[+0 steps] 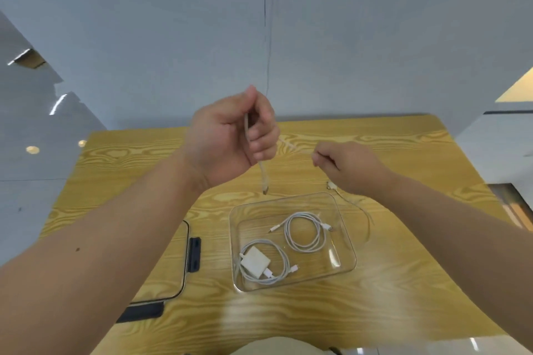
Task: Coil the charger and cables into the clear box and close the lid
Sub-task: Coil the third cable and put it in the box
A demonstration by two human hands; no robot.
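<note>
The clear box (344, 228) stands open on the wooden table. Inside it lie a white charger (255, 262) ringed by its coiled cable and a second coiled white cable (304, 232). My left hand (230, 141) is raised above the table behind the box, closed on a loose white cable (264, 179) whose plug end dangles below the fist. My right hand (346, 166) pinches the same cable further along, to the right. The rest of that cable trails down past the box's right side onto the table. The clear lid (186, 262) with dark clips lies left of the box, partly hidden by my left forearm.
The wooden table (403, 282) has a grey wall behind it. Shiny floor shows on both sides of the table. A pale object sits at the table's near edge, bottom centre.
</note>
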